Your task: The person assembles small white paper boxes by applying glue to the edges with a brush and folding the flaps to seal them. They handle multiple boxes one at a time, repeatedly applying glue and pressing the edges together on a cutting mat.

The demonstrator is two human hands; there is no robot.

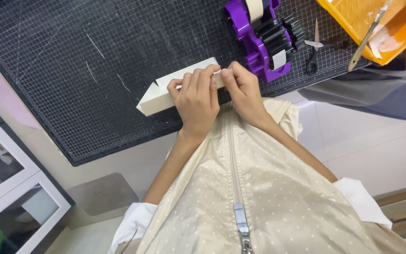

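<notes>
Both hands on a white box at the mat's near edge

Hidden under the left hand (196, 101) and right hand (241, 89): the right half of a long white box (165, 91), lying on a black gridded cutting mat (94, 70) close to its near edge. Left fingers curled over the box's top, pressing down; right fingertips pinched on a small pale strip at the box's upper edge, too small to make out. Just beyond, nearly touching the right hand, a purple tape dispenser (257, 37), cut off at the top. Farther right, black-handled scissors (313, 54) and a yellow tray (377, 23), partly out of frame. Open mat to the left. Pale floor tiles below
</notes>
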